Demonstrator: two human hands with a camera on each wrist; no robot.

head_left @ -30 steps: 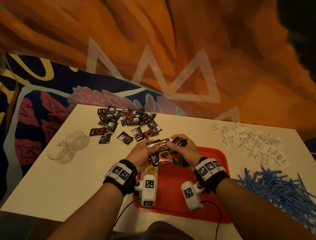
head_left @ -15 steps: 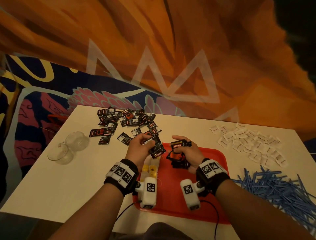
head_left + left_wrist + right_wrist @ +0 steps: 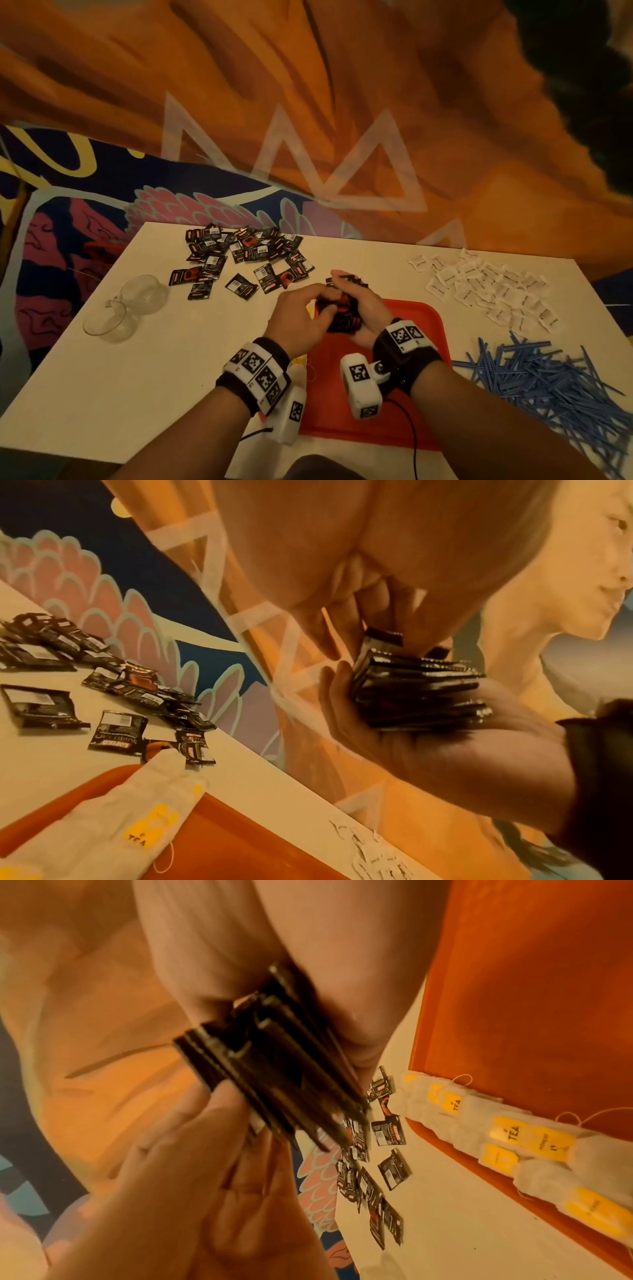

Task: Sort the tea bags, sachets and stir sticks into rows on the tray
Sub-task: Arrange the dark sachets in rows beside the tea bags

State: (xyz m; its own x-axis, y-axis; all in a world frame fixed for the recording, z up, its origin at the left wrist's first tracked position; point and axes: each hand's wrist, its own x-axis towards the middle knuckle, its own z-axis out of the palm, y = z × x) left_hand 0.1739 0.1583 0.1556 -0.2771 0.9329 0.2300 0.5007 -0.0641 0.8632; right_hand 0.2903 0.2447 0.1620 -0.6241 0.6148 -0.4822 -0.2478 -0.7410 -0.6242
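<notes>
Since half a second ago, left hand (image 3: 301, 318) is closing back in on the stack of black sachets (image 3: 340, 313), pinching its near edge. Right hand (image 3: 359, 308) is cupping the stack from below, fingers curled round it, above the far edge of the red tray (image 3: 421, 329). Stack count: too tight to tell. One row of tea bags (image 3: 507, 1137) is lying along the tray's left edge. Loose black sachets (image 3: 239, 260), roughly two dozen, are lying far left.
</notes>
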